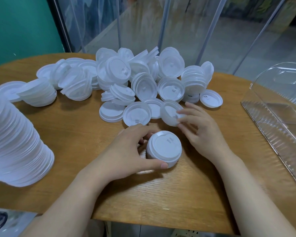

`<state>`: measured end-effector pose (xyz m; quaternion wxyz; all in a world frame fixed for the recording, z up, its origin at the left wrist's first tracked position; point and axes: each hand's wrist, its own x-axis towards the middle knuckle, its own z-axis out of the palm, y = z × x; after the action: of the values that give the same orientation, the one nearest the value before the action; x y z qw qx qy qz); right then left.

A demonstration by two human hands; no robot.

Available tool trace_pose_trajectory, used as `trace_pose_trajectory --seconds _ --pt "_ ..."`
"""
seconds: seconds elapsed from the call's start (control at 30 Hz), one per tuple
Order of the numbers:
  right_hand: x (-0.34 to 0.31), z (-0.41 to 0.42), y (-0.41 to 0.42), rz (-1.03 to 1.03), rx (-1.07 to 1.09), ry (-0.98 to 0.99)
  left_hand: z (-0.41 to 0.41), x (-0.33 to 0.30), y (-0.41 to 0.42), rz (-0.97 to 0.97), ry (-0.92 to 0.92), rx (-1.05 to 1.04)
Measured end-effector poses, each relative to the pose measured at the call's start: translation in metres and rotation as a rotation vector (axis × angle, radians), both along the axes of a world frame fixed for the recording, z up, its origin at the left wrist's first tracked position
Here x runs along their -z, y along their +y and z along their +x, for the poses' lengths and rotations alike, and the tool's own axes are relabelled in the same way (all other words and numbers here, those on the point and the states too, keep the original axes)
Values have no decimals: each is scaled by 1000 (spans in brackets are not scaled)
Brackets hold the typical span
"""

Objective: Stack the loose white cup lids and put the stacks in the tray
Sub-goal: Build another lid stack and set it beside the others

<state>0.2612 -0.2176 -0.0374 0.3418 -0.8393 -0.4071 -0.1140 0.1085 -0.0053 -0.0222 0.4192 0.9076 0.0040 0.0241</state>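
Observation:
A short stack of white lids (164, 147) stands on the wooden table (75, 132) near its front edge. My left hand (130, 149) grips this stack, thumb on its near side and fingers behind it. Just beyond, my right hand (199, 127) pinches a single tilted white lid (170, 112) by its rim, lifted off the table. A big heap of loose white lids (137, 77) covers the far middle of the table. The clear plastic tray (280, 120) lies at the right edge.
A tall leaning stack of lids (15, 142) stands at the left, with a shorter toppled stack (39, 93) behind it. Clear plastic strip curtains (161, 23) hang beyond the table's far edge. A teal wall (20, 28) is at the back left.

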Motion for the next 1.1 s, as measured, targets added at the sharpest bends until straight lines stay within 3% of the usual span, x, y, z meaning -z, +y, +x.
trace_pose_trajectory --seconds 0.43,0.77,0.97,1.1 --pt "-18 -13 -2 67 174 233 1 3 0 4 29 -9" --pt "-28 -17 -4 434 129 416 1 4 -1 -11 34 -19" --pt "-23 -11 -9 409 268 409 1 3 -1 -4 30 -8" --pt "-20 -8 -9 389 364 521 1 3 -1 -4 30 -14"
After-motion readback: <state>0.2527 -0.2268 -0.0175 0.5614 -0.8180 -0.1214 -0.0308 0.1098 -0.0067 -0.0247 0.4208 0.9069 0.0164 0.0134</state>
